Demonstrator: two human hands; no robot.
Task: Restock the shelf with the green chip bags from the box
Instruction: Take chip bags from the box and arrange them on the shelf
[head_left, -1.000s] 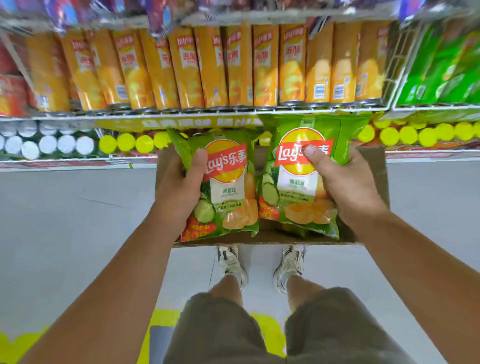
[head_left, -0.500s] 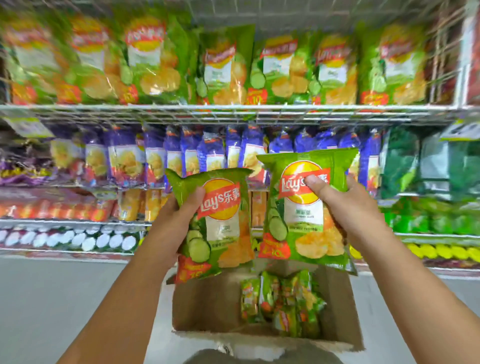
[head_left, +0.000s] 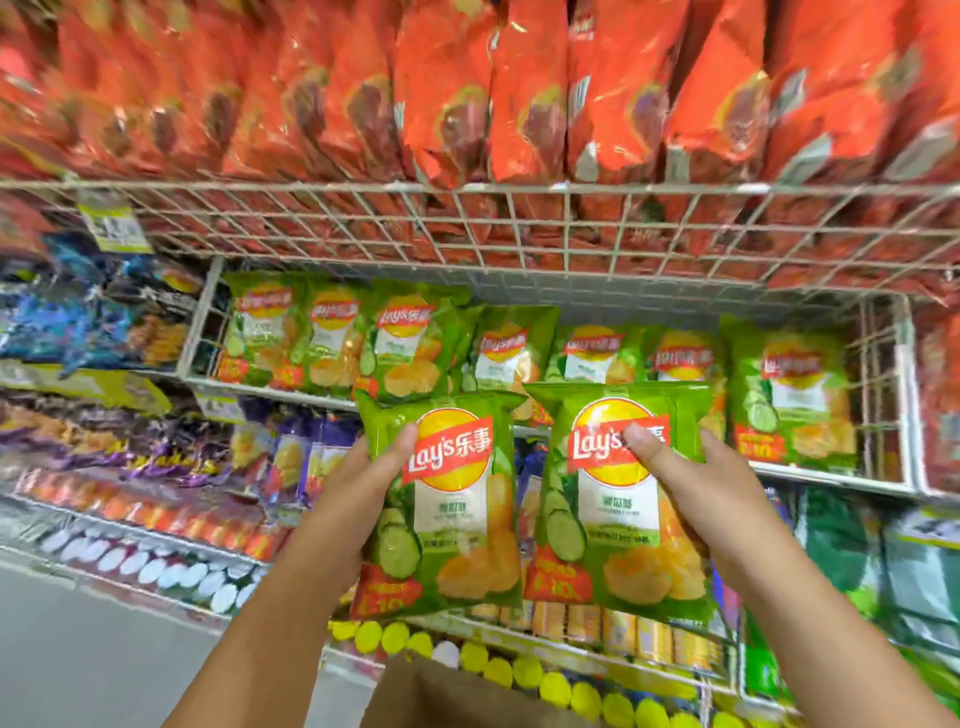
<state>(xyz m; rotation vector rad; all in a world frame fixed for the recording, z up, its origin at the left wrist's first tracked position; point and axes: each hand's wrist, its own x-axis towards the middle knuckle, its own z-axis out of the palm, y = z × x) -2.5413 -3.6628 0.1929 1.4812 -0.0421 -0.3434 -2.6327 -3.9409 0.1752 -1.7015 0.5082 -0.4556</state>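
I hold two green chip bags upright in front of the shelving. My left hand (head_left: 358, 493) grips the left green bag (head_left: 452, 525) by its left edge, thumb across the front. My right hand (head_left: 696, 483) grips the right green bag (head_left: 618, 519) by its right side, thumb on the logo. Just above and behind them, a white wire shelf (head_left: 831, 480) carries a row of several matching green bags (head_left: 405, 338). The top rim of the brown cardboard box (head_left: 441, 691) shows at the bottom, below the bags.
A wire shelf (head_left: 467, 228) overhead is packed with red-orange bags (head_left: 519, 93). Blue and purple bags (head_left: 104, 312) fill the shelves to the left. Yellow-capped cans (head_left: 519, 670) line a low shelf. Grey floor (head_left: 104, 649) lies at lower left.
Both hands have lifted the two green bags from over the box up toward the shelf of green bags. My view has tilted upward, so the box has dropped to the bottom edge.
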